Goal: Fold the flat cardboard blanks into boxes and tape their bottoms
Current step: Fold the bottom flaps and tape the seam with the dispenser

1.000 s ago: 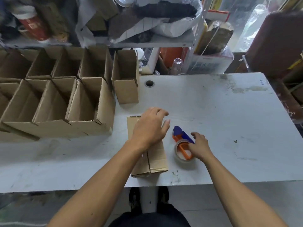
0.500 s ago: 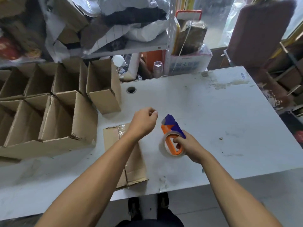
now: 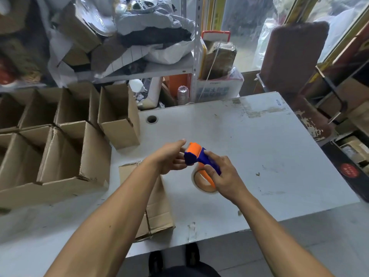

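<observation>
An orange and blue tape dispenser with a roll of clear tape is lifted above the white table. My right hand grips its handle. My left hand is at the dispenser's head, fingers curled against the blue cutter end; whether it pinches the tape end is hidden. A cardboard box lies on its side under my left forearm, near the table's front edge, with clear tape on its far end.
Several folded open boxes stand in rows on the left of the table, one separate box behind them. A cable hole sits mid-table. Cluttered shelves stand behind, a brown chair and crates at right.
My right hand lifted the dispenser off the table and turned it. My left hand left the lying box and moved right to the dispenser's head.
</observation>
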